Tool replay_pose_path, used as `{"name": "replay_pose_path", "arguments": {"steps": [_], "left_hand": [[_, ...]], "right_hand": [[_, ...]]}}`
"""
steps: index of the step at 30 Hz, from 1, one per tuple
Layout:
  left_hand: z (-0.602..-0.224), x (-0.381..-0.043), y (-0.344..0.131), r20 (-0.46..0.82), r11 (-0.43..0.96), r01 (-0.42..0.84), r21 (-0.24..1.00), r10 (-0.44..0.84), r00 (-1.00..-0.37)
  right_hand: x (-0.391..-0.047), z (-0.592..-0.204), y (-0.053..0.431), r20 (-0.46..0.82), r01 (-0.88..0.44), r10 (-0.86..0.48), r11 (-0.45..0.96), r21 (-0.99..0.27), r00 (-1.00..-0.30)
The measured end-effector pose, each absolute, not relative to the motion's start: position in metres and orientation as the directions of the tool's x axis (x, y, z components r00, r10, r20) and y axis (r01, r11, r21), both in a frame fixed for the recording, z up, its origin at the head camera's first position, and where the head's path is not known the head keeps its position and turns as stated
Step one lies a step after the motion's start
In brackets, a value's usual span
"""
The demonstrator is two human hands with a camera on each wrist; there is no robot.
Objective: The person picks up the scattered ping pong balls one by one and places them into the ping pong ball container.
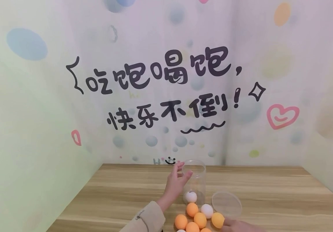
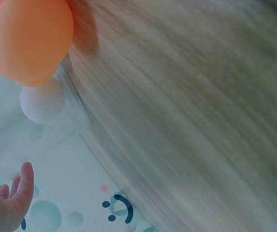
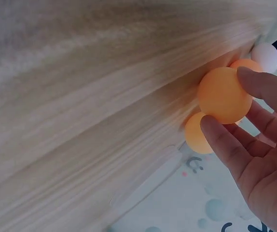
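A tall clear plastic jar stands upright on the table, its mouth uncovered. My left hand holds it near the rim, fingers on the left side and thumb toward the front. Inside the jar, at the bottom, a white ball shows. My right hand pinches an orange ping-pong ball between thumb and finger, low at the right of a group of balls. Several orange ping-pong balls and a white ball lie in front of the jar. In the left wrist view, the left hand's fingers appear at the lower left.
A round clear lid lies flat on the wooden table, right of the jar. Behind the table hangs a printed backdrop with dark lettering. Pale side walls close in the table at left and right.
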State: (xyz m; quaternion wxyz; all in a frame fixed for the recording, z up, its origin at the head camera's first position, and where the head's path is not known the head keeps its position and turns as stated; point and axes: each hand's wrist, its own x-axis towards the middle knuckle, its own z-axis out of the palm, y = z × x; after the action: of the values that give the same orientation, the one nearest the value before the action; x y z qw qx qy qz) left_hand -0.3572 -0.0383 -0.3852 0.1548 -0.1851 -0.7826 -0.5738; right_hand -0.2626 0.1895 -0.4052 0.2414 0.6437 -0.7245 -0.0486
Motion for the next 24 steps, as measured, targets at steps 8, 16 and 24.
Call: {"name": "replay_pose_path", "arguments": {"steps": [8, 16, 24], "left_hand": [[-0.383, -0.356, -0.037, 0.439, 0.276, 0.454, 0.847, 0.118, -0.891], [-0.383, -0.355, -0.038, 0.441, 0.263, 0.458, 0.849, 0.122, -0.889], [-0.383, -0.356, -0.038, 0.418, 0.258, 0.436, 0.862, 0.124, -0.9]], "right_hand": [[-0.261, -0.407, 0.191, 0.241, -0.933, -0.952, 0.252, 0.257, -0.191], [-0.259, -0.405, 0.188, 0.222, -0.932, -0.911, 0.362, 0.03, -0.347], [-0.255, -0.382, 0.188, 0.094, -0.813, -0.826, 0.516, -0.269, -0.555]]}}
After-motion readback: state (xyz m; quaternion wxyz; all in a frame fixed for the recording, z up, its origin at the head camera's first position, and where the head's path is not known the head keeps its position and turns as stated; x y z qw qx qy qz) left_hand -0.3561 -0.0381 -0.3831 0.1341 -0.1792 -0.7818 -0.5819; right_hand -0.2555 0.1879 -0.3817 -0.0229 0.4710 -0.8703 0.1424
